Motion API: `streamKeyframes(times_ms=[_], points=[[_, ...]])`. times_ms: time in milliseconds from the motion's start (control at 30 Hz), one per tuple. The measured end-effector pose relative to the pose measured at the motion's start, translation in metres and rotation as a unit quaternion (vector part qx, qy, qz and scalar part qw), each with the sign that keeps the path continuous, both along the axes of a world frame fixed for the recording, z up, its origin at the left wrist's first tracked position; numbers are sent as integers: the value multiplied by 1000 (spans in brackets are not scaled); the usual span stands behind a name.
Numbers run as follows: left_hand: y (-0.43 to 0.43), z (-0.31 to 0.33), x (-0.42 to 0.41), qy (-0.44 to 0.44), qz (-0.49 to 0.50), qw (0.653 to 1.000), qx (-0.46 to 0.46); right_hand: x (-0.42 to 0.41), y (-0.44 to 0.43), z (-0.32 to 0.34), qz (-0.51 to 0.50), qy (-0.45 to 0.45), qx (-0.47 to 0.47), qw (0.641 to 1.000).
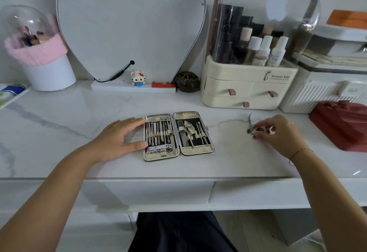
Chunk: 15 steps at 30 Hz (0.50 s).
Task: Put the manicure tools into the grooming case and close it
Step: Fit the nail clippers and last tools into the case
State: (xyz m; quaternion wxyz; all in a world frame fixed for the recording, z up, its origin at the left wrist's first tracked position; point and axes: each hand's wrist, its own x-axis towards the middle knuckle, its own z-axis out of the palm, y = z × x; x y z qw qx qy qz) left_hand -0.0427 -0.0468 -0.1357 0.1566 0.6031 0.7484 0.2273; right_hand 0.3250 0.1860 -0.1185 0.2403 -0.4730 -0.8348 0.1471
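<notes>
Beside the relaxed left hand [119,138] that touches it lies the open case [196,150], while the right hand [278,134] pinches clippers [250,125].

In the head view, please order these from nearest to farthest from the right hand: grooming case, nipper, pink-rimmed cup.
1. nipper, pinched in the right hand.
2. grooming case, to its left.
3. pink-rimmed cup, far left at the back.
</notes>
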Motion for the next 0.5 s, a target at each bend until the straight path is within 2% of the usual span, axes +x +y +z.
streamKeyframes(times_ms=[100, 300, 500], points=[[0, 1, 1, -2, -1, 1000, 0, 3, 2, 1, 5, -23, 3, 1000], [-1, 0, 2, 0, 2, 1000, 8, 8, 4, -1, 15, -3, -12, 1000], [-3, 4, 6, -3, 7, 1000, 10, 7, 8, 5, 35, -38, -23, 998]])
